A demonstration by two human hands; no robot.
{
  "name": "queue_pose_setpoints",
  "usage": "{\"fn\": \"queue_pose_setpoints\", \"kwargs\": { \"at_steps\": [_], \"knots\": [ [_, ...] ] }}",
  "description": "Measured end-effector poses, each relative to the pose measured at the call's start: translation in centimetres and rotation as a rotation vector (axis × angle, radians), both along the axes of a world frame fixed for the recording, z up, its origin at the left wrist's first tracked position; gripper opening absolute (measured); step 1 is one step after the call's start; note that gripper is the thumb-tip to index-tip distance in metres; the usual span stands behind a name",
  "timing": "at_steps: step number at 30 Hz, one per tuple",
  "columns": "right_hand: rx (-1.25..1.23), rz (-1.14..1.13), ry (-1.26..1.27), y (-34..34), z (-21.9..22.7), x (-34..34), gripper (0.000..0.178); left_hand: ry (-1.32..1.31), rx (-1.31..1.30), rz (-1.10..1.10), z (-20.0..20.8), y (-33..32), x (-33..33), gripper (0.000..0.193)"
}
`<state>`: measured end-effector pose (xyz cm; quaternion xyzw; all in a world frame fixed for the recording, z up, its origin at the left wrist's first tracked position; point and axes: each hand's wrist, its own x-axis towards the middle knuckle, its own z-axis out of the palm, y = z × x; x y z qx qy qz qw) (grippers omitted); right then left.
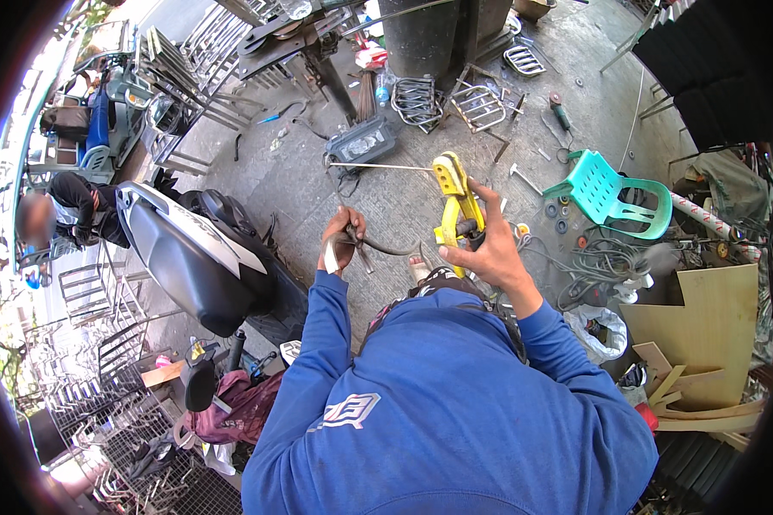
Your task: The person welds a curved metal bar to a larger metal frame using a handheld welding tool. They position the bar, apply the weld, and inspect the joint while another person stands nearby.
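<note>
My right hand [498, 249] grips a yellow electrode holder [452, 202] between thumb and fingers. A thin straight rod [378, 166] reaches left from the holder's head, over a dark grey case with a clear lid [362, 142] on the ground. My left hand [342, 242] is closed on a dark cable [389, 250], which curves right toward the lower end of the holder. A pale flat strip [331, 257] hangs beside the left fingers; whether it is gripped too, I cannot tell.
A scooter [199, 257] stands at left, with a crouching person [82, 206] beyond it. A green plastic chair [608, 193] lies on the right, near coiled cables [605, 266] and wood boards [704, 326]. Metal racks [416, 103], an angle grinder [559, 113] and a hammer [526, 178] lie ahead.
</note>
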<state>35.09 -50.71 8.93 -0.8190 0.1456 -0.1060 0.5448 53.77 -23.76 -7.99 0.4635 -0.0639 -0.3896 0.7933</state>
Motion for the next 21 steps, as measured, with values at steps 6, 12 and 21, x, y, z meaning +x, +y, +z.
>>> {"fn": "queue_pose_setpoints", "kwargs": {
  "at_steps": [6,12,21],
  "knots": [
    [0.162,-0.076,0.032,-0.18,0.50,0.30,0.109,-0.042,0.016,-0.017,0.09,0.20,-0.12,0.053],
    [0.048,-0.029,0.038,-0.80,0.64,0.13,0.108,-0.065,0.049,-0.001,-0.07,0.07,-0.17,0.054],
    [0.255,-0.033,-0.017,-0.20,0.12,0.46,0.106,0.008,-0.012,0.019,-0.02,0.21,-0.07,0.045]
  ]
}}
